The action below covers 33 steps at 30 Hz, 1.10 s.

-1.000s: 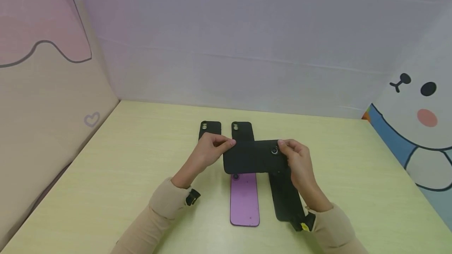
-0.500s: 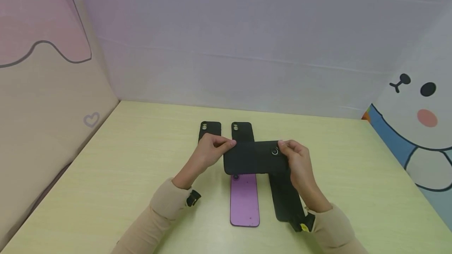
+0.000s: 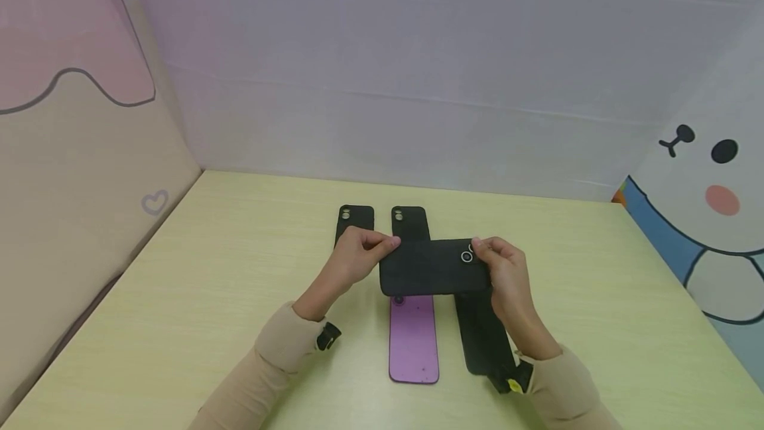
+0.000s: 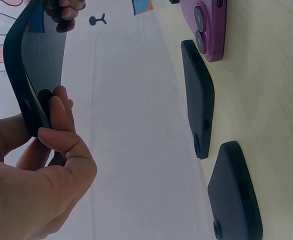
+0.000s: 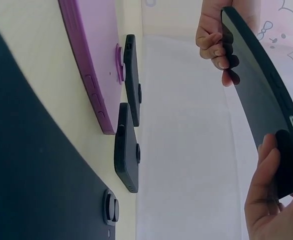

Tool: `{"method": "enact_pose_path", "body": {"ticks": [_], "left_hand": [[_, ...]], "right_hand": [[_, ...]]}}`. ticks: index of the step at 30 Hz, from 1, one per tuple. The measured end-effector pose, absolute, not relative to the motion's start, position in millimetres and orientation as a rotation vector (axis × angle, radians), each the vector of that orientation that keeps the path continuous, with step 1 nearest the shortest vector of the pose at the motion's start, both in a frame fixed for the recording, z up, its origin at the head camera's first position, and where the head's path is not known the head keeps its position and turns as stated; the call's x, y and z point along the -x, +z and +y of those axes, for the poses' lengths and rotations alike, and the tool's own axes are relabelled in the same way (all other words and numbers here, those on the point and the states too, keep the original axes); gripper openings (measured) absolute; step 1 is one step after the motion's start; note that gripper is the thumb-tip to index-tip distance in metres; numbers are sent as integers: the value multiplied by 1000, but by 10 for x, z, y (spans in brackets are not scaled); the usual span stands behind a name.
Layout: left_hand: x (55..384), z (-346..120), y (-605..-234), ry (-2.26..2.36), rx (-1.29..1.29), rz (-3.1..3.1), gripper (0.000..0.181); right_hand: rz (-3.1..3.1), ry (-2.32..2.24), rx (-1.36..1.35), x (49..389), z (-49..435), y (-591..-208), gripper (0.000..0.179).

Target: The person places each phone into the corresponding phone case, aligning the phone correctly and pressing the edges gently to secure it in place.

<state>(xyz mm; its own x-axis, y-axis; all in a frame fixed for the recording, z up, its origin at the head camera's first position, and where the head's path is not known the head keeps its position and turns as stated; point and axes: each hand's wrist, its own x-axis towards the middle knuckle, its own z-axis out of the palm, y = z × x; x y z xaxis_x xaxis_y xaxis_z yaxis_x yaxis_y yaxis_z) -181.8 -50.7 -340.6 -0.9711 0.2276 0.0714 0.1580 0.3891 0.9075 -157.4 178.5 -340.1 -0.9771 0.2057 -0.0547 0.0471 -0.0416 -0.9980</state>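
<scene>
Both hands hold a black phone case sideways above the table, back toward the head camera, with a phone in it whose dark glossy screen shows in the right wrist view. My left hand pinches the upper left corner between thumb and fingers. At the camera end, my right hand grips the other side, its thumb on the back beside the lens. A bow in the case edge shows in the left wrist view. Below lie a purple phone and a black phone, the latter partly hidden by the right hand and held case.
Two black cases with light camera openings lie farther back, partly covered by the left hand and held case. The pale wooden table is bounded by a plain back wall and printed side panels.
The held case has shifted very slightly right, and its camera end has turned a little, so a second lens ring edge now shows by the right thumb. Both hands keep their grip.
</scene>
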Motion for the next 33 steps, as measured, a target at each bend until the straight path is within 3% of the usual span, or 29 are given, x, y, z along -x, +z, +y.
{"method": "enact_pose_path", "body": {"ticks": [12, 33], "left_hand": [[1869, -527, -3414, 1688, -183, 2330, 29], [1811, -516, -3493, 1725, -153, 2495, 27]], "right_hand": [[-1968, 2271, 364, 1536, 1812, -3296, 29], [-2019, 2523, 402, 1541, 1867, -3337, 31]]}}
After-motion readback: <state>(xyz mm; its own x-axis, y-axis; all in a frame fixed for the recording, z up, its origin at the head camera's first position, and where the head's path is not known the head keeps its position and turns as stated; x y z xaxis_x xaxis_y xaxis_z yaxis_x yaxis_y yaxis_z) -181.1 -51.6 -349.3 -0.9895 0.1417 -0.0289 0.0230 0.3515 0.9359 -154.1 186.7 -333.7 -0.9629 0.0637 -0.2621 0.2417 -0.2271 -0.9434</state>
